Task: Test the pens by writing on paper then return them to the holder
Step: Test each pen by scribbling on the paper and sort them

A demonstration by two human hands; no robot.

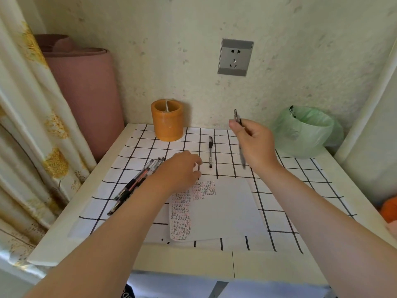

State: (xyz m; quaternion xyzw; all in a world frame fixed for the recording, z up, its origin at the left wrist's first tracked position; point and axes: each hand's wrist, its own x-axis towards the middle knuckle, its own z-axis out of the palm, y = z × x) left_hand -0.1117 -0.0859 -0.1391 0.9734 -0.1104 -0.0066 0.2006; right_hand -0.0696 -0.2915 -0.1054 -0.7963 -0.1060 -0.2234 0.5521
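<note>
Two bare hands reach over a small white table covered by a white cloth with a black grid. At centre right of the frame the right hand is raised off the surface, its fingers curled round a dark pen. The pen's upper end sticks up past the fingertips and its lower part shows blurred below the palm. The left hand, just left of centre, lies palm down with fingers loosely curled at the top edge of a sheet of paper. The sheet's left part is filled with rows of small written marks. A bundle of pens lies slanted on the cloth at the left, partly under the left forearm. A single black pen lies between the two hands, pointing up the frame. The orange cylindrical holder stands upright at the back of the table against the wall, well apart from both hands. A bin lined with a green bag sits at the right, a grey wall socket above centre, a pink roll and a patterned curtain at the left.
</note>
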